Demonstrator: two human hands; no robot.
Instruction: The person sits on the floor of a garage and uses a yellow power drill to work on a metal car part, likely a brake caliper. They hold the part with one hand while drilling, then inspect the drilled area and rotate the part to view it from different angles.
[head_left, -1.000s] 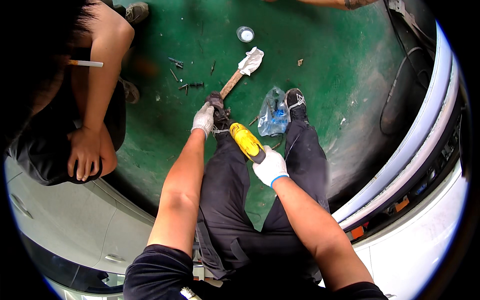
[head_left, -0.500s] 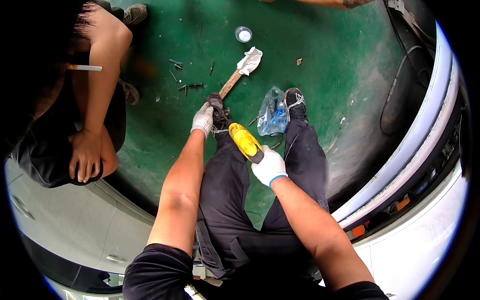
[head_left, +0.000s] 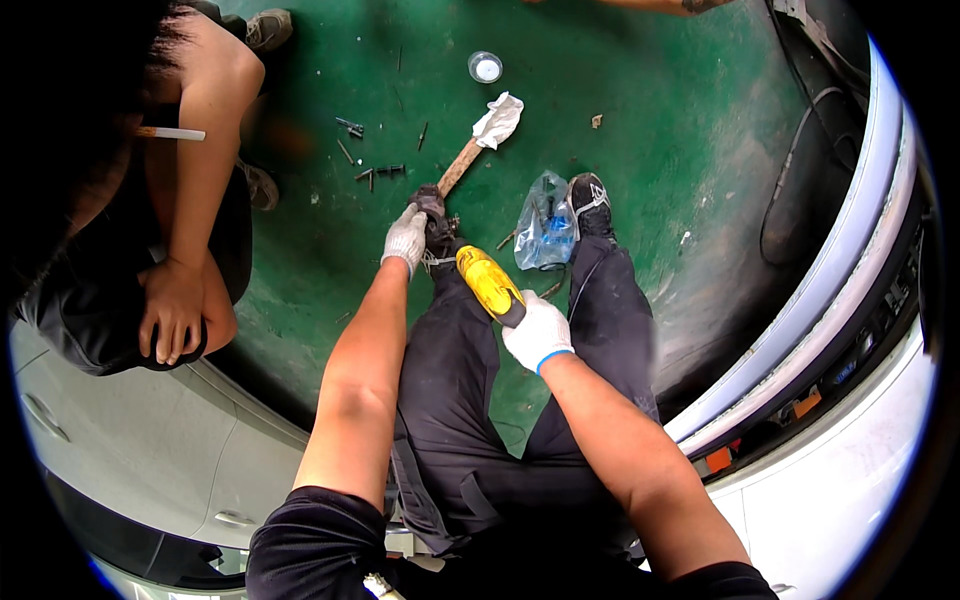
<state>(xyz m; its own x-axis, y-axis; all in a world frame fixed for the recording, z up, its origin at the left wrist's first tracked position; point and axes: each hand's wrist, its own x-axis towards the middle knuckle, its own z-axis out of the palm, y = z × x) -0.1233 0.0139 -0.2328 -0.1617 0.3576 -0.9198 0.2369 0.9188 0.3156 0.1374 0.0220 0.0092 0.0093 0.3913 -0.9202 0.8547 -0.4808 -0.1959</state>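
Observation:
My left hand (head_left: 405, 238), in a white knit glove, grips a dark, grimy metal piece (head_left: 430, 203) beside my left shoe. Against that piece rests the near end of a wooden handle (head_left: 460, 167), whose far end is wrapped in crumpled white cloth (head_left: 498, 121). A yellow-and-black power drill (head_left: 486, 279) lies in the grasp of my gloved right hand (head_left: 540, 330). Its front end points at the dark piece; whether the tip touches it I cannot tell. Between the drill and my right shoe sits a clear plastic bag (head_left: 546, 225) with blue and dark contents.
Several loose bolts (head_left: 385, 171) are scattered on the green floor (head_left: 650, 150). A clear cup (head_left: 485, 67) stands farther off. A person (head_left: 200, 130) crouches at left; another arm (head_left: 660, 4) shows at the top. Pale car panels (head_left: 150, 440) are close on both sides.
Both hands keep their hold on the dark piece and the drill, almost unmoved. The other person's arm at the top has drawn slightly upward, out of view.

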